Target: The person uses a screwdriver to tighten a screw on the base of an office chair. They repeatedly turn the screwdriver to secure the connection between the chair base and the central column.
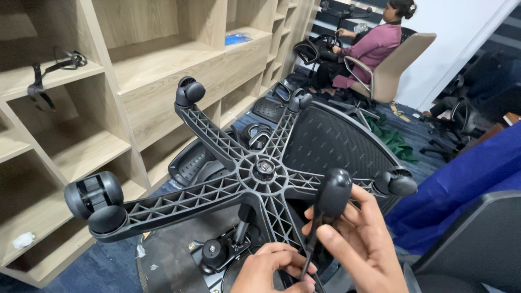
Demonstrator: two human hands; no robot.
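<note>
Fingers (347, 228) of both hands around one caster (332, 192)

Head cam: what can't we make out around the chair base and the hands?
- Near arm tip of the star base: covered by left hand and right hand.
- Caster stem and socket: behind the right hand's fingers; seated or not, cannot tell.
- Left hand: cut off by the bottom edge.
- Seat underside: partly behind the base, cut off below.
- Person in the back: their hands are hidden by chair parts.
</note>
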